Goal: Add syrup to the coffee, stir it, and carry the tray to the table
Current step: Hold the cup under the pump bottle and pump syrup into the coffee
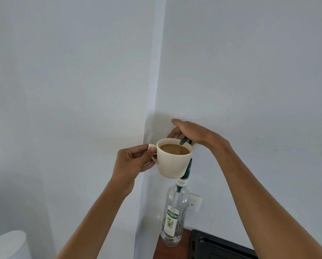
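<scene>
The cup (172, 159) is held aloft by its handle, pinched in the closed left hand (132, 161), with its rim under the pump spout (184, 141) of the syrup bottle (174, 215) standing on the bench (172, 251). The right hand (190, 133) is pressed down, curled over the pump head. The cup is judged rigid, breakable and nearly full, so spill-prone; the handle is the proper hold. The glass bottle, nearly empty, is judged light and liable to tip; pressing should be straight down.

Pump head (184, 140) mostly hidden under right hand (191, 134), bottle (173, 217) neck behind cup (173, 158), tray (222, 246) cut by bottom edge
</scene>
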The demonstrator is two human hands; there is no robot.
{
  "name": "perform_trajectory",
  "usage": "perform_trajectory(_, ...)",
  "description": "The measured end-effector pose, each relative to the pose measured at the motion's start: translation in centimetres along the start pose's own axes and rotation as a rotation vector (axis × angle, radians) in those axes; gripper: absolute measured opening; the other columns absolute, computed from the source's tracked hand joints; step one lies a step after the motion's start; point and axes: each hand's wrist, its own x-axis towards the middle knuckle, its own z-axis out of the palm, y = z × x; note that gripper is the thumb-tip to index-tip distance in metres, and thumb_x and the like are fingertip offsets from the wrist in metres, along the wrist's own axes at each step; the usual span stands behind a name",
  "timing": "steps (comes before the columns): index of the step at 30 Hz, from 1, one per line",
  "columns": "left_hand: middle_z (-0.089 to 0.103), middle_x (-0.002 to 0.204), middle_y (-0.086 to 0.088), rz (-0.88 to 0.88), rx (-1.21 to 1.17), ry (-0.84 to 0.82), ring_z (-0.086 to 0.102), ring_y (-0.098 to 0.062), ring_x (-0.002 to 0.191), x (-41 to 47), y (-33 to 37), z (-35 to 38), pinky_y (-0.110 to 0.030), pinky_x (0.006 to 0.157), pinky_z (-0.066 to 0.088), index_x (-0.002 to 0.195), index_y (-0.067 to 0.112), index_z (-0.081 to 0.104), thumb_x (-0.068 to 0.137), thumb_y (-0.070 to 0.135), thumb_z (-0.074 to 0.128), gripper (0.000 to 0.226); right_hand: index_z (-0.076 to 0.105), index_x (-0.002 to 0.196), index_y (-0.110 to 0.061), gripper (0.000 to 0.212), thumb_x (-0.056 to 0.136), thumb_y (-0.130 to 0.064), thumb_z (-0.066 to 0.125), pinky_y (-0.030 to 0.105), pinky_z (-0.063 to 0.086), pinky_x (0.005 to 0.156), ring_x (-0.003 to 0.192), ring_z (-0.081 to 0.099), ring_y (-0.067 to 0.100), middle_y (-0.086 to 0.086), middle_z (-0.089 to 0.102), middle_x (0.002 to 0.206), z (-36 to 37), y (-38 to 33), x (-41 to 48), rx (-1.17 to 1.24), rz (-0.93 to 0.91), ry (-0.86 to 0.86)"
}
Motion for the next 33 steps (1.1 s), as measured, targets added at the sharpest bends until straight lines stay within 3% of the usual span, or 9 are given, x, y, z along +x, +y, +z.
perform_trajectory(11,0.083,0.092,-0.008,0.004,0.006,-0.029,0.081,-0.018,0.086,-0.4,0.1,-0.3,-0.023,0.071,0.063,0.087,0.023,0.086,0.074,0.022,0.078,0.016,0.081,0.102,-0.018,0.085,0.101,-0.068,0.012,0.029,0.050,0.065,0.079,0.071,0.019,0.013,0.075,0.102,-1.1,-0.6,0.3,-0.015,0.011,-0.005)
perform_trajectory(18,0.083,0.092,-0.009,-0.001,0.003,-0.030,0.081,-0.019,0.087,-0.2,-0.1,-0.1,-0.023,0.071,0.063,0.088,0.022,0.086,0.073,0.022,0.078,0.016,0.082,0.099,-0.016,0.083,0.101,-0.067,0.017,0.032,0.051,0.067,0.078,0.069,0.023,0.015,0.074,0.098,-0.9,-0.5,0.2,0.002,0.008,0.020)
perform_trajectory(25,0.083,0.089,-0.008,0.000,0.005,-0.038,0.081,-0.017,0.083,-0.1,-0.2,0.3,-0.022,0.069,0.063,0.085,0.023,0.086,0.072,0.023,0.078,0.016,0.082,0.096,-0.013,0.080,0.103,-0.062,0.019,0.030,0.049,0.062,0.074,0.067,0.020,0.005,0.072,0.081,-0.7,-0.2,0.2,0.004,0.001,0.051)
perform_trajectory(33,0.083,0.089,-0.008,-0.004,-0.003,-0.016,0.081,-0.018,0.083,0.0,-0.2,0.1,-0.023,0.068,0.063,0.088,0.021,0.084,0.071,0.021,0.078,0.019,0.082,0.091,-0.012,0.079,0.102,-0.062,0.022,0.031,0.050,0.063,0.076,0.069,0.020,0.005,0.074,0.082,-0.4,-0.2,0.3,-0.002,-0.011,0.051)
